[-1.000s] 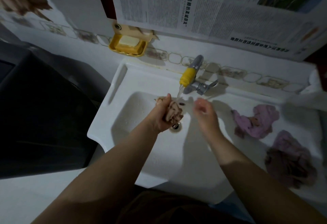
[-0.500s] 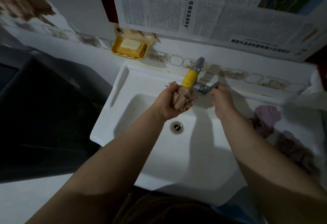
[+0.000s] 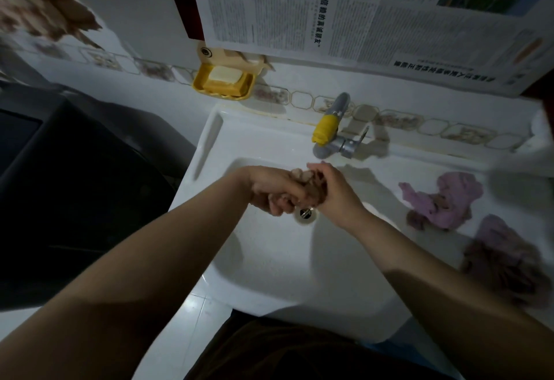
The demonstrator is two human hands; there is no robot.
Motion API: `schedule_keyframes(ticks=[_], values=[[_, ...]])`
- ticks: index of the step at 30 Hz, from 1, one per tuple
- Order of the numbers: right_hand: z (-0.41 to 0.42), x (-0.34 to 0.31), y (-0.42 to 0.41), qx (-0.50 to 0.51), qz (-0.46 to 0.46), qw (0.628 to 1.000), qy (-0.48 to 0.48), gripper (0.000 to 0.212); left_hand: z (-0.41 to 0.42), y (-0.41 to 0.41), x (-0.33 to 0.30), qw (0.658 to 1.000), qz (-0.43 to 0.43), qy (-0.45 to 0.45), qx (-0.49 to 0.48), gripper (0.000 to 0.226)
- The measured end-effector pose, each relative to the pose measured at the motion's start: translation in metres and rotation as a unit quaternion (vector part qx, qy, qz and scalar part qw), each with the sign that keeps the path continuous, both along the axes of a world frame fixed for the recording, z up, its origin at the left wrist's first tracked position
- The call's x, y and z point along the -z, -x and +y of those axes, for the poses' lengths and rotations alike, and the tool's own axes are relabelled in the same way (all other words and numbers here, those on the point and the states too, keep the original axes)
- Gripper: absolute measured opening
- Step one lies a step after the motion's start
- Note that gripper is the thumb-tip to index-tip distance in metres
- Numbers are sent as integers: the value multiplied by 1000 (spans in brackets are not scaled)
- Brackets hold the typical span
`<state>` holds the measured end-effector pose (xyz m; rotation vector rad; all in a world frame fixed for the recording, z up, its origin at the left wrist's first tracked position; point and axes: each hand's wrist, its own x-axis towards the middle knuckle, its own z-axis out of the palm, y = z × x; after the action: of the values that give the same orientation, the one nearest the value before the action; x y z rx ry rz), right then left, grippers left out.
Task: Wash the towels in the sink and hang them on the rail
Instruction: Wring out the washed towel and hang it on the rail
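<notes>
Centre of frame, over the white sink (image 3: 269, 271) basin just above the drain (image 3: 305, 214): a small brownish towel (image 3: 302, 176) bunched into a wad, its long axis running roughly up-down in the frame, upper end poking out toward the faucet (image 3: 328, 136). Left hand (image 3: 271, 190) grips it from the left, fingers curled round the lower part; right hand (image 3: 332, 189) grips from the right, fingers wrapped over the top, the hands touching. Right of frame, two crumpled purple towels (image 3: 443, 199) lie on the sink ledge, well apart from the hands.
</notes>
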<state>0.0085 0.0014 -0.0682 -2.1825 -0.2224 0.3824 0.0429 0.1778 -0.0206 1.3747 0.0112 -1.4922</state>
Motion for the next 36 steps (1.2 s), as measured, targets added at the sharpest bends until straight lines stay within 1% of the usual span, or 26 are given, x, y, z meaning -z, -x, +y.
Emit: schedule_keyframes(ticks=[1,3,5,8,10,12,14,15,18,19,20,21,22,23,24,26,27,28,29,30,31,32,33,34,35,36], values=[[0,-4,2,10,-8,1000,5,47,6,0,-1,999,-13,-10,33,14],[-2,-10,5,-57,-13,995,79,35,17,0,-1,992,-58,-63,94,22],[-3,-18,7,-143,4,978,154,34,26,1,-1,976,-99,-127,148,22],[1,-33,11,-234,-21,938,257,33,33,5,0,937,-150,-192,250,15],[5,-44,10,-273,-18,911,309,36,37,11,3,917,-190,-217,275,15],[8,-52,3,-282,25,907,312,38,44,15,6,918,-229,-206,251,16],[7,-55,-9,-242,116,934,234,37,51,18,9,924,-259,-178,216,26],[8,-56,-15,-228,164,940,192,36,58,20,9,937,-248,-154,193,26],[1,-56,-22,-183,294,932,110,28,66,32,18,988,-130,-43,78,14],[1,-54,-23,-147,316,933,85,29,66,38,24,996,-91,-3,12,10],[4,-52,-23,-100,318,941,63,34,63,45,31,995,-50,34,-82,10],[10,-50,-23,-46,295,953,58,40,55,51,38,980,-11,59,-192,16],[19,-49,-20,5,263,963,61,43,45,55,44,951,27,69,-299,21],[29,-46,-17,47,232,970,61,43,35,58,45,919,57,75,-384,28],[41,-44,-13,75,209,973,55,44,26,60,45,890,80,90,-439,40],[64,-42,0,52,174,982,54,51,15,60,45,857,112,165,-476,63],[72,-42,8,12,145,985,97,53,15,60,41,846,124,206,-476,68],[77,-43,14,-31,108,980,165,56,18,58,40,841,127,235,-471,66],[76,-47,18,-80,69,966,236,59,22,58,40,843,119,250,-460,57],[73,-51,20,-125,37,953,275,60,26,57,41,855,97,240,-449,45],[67,-56,19,-160,27,953,257,56,31,56,44,868,79,221,-439,32],[61,-60,18,-171,39,965,197,46,36,54,46,878,69,192,-434,21],[53,-64,18,-161,38,977,133,35,43,51,45,883,72,167,-432,12],[45,-65,19,-123,20,988,86,29,50,48,44,889,75,152,-425,10],[37,-65,19,-85,-39,992,85,32,57,45,40,897,77,146,-409,15],[29,-64,19,-75,-128,982,120,41,62,41,34,909,79,144,-383,16]])
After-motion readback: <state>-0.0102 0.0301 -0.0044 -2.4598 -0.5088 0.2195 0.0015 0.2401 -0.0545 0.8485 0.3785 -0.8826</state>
